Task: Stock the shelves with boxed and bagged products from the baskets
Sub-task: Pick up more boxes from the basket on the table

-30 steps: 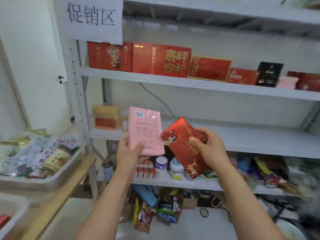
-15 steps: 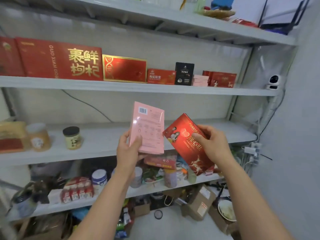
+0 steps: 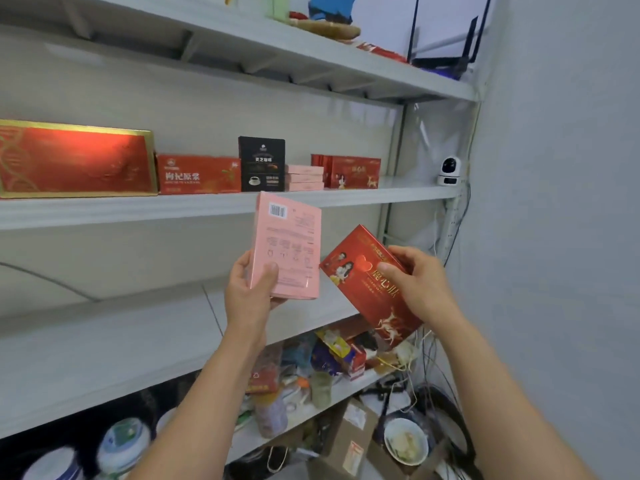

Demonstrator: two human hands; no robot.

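- With the left hand (image 3: 247,296): grips the pink box (image 3: 287,244) at its lower left corner, thumb laid across the printed back, fingers curled behind; holds it upright, barcode at the top.
- With the right hand (image 3: 419,285): grips the red box (image 3: 374,306) near its upper end, thumb pressed on the front, fingers wrapped behind; holds it tilted, lower end down and to the right; upper left corner just beside the pink box, touching or not cannot tell.
- Just above the left grip: front edge of a grey shelf (image 3: 207,207); on it, straight above, a stack of pink boxes (image 3: 304,176); right of the stack, matching red cartons (image 3: 353,173); left of it, a black box (image 3: 261,164), then a long red pack (image 3: 199,174).
- Up and right of the right grip: a white camera (image 3: 449,171) at the shelf's end.
- Behind both grips: a lower shelf board (image 3: 104,341); under the right forearm, a cardboard carton (image 3: 349,441) and a bowl (image 3: 405,441).
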